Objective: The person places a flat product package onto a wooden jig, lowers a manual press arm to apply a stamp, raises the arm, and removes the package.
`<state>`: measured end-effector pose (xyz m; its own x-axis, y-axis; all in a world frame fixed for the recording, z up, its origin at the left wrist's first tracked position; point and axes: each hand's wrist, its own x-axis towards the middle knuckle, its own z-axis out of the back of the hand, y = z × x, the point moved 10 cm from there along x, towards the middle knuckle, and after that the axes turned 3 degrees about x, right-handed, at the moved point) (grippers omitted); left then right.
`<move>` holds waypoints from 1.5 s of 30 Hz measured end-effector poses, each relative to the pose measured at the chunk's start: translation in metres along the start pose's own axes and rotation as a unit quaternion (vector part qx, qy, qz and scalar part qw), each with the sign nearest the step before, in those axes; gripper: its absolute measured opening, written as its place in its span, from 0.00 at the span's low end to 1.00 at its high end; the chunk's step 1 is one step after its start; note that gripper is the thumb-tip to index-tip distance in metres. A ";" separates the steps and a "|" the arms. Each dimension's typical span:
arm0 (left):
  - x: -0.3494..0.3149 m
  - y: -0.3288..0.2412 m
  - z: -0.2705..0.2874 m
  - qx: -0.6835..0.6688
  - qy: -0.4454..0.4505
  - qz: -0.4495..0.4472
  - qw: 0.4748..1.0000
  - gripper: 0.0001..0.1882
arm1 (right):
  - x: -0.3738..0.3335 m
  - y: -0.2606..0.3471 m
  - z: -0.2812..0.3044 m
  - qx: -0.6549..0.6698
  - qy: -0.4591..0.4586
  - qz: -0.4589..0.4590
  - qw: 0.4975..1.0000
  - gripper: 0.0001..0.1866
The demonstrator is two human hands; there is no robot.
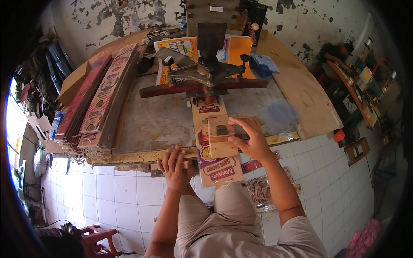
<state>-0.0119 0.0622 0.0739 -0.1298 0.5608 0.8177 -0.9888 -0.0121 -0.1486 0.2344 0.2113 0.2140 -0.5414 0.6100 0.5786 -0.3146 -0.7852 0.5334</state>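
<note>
A long printed cardboard strip (220,170) in tan, purple and red lies under the press head and hangs over the table's near edge. On it rests a small wooden block (221,149) with a stepped top and a dark patch. My right hand (254,141) grips the block's right side, thumb and forefinger at its raised part. Left of the strip, my left hand (175,168) hovers by the table's front edge, fingers spread and holding nothing. Above the strip's far end stands a metal press (208,71) with a dark red crossbar (172,88).
Stacks of printed cardboard strips (105,92) lie on the table's left. A blurred bluish shape (278,112) shows at right, near a brown board (303,96). Printed packs (266,189) are below the table. A red stool (101,241) stands lower left; another person (337,51) is far right.
</note>
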 end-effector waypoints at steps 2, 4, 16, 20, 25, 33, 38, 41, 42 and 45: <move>-0.001 0.002 0.001 0.003 0.000 0.000 1.000 0.28 | -0.006 -0.003 0.013 0.007 -0.030 -0.005 1.000 0.26; -0.002 0.002 0.001 0.002 0.004 0.001 1.000 0.29 | -0.015 -0.023 0.041 -0.051 -0.057 -0.029 0.997 0.22; -0.004 0.004 0.000 -0.020 -0.004 0.023 1.000 0.25 | -0.061 -0.115 0.128 -0.174 0.011 -0.152 0.973 0.17; -0.003 0.005 0.001 -0.021 0.002 0.026 0.999 0.26 | -0.053 -0.118 0.125 -0.310 -0.006 -0.160 0.937 0.18; 0.001 0.002 0.001 -0.027 0.019 0.022 0.999 0.27 | -0.052 -0.138 0.122 -0.372 -0.049 -0.182 0.909 0.22; -0.004 0.005 0.003 -0.015 0.013 0.019 1.000 0.33 | -0.008 -0.006 0.026 -0.061 -0.011 -0.016 0.998 0.23; 0.001 -0.001 0.000 -0.023 0.021 0.009 0.999 0.33 | -0.012 0.001 0.001 -0.004 0.025 -0.015 1.000 0.23; -0.001 0.001 0.000 -0.019 0.024 0.007 1.000 0.32 | -0.010 0.001 -0.001 -0.006 0.027 -0.017 0.999 0.21; -0.002 0.001 0.000 -0.017 0.020 0.007 1.000 0.32 | -0.010 0.003 -0.001 -0.014 0.028 -0.011 0.999 0.21; -0.003 0.002 0.000 -0.013 0.011 0.008 1.000 0.31 | -0.007 0.007 -0.001 -0.030 0.033 0.001 0.999 0.20</move>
<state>-0.0137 0.0606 0.0713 -0.1439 0.5791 0.8024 -0.9843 0.0001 -0.1766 0.2347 0.2014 0.2135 -0.5913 0.6012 0.5375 -0.3581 -0.7930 0.4929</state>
